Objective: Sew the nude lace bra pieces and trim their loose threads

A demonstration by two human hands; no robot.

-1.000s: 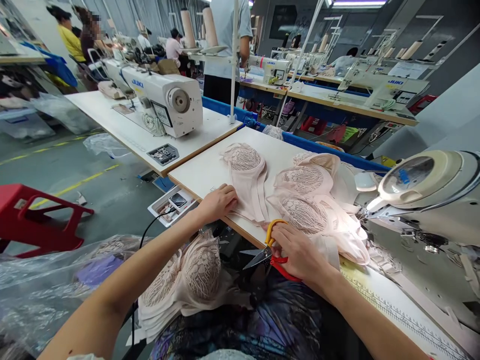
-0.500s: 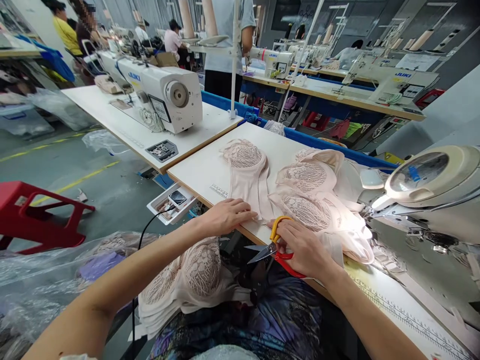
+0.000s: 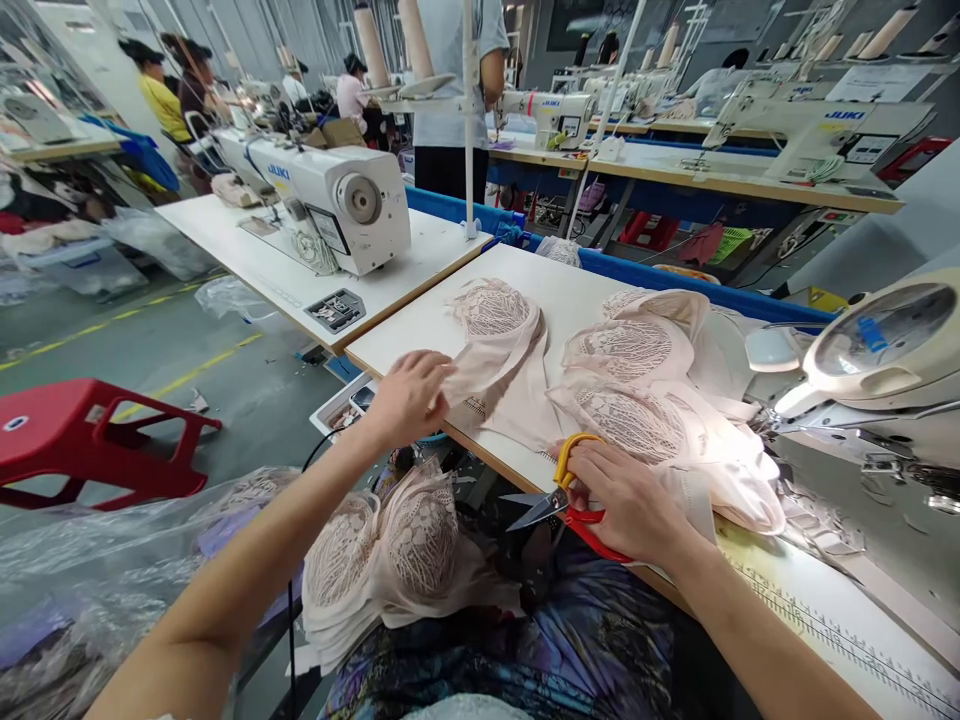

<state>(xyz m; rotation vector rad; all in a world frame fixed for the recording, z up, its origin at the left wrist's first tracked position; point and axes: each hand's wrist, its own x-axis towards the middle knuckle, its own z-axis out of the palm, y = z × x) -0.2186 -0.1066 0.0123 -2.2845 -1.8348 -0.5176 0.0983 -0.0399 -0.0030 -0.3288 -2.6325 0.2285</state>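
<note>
My left hand [image 3: 409, 395] grips the near edge of a pale pink lace bra piece [image 3: 499, 350] lying on the white table [image 3: 420, 335] and lifts that edge slightly. At the table's front edge, my right hand [image 3: 626, 495] holds scissors [image 3: 559, 500] with yellow and red handles, the blades pointing left over my lap. A pile of more pink lace bra pieces [image 3: 652, 400] lies just beyond my right hand. Another stack of lace bra cups [image 3: 390, 555] rests on my lap.
A sewing machine [image 3: 877, 350] stands at the right. Another sewing machine [image 3: 337, 205] sits on the neighbouring table at left. A red stool [image 3: 82, 435] and plastic bags [image 3: 82, 560] are on the floor at left. Several people work at the back.
My left hand has shifted from pressing flat on the bra piece to gripping and lifting its near edge. My right hand with the scissors has stayed at the table edge.
</note>
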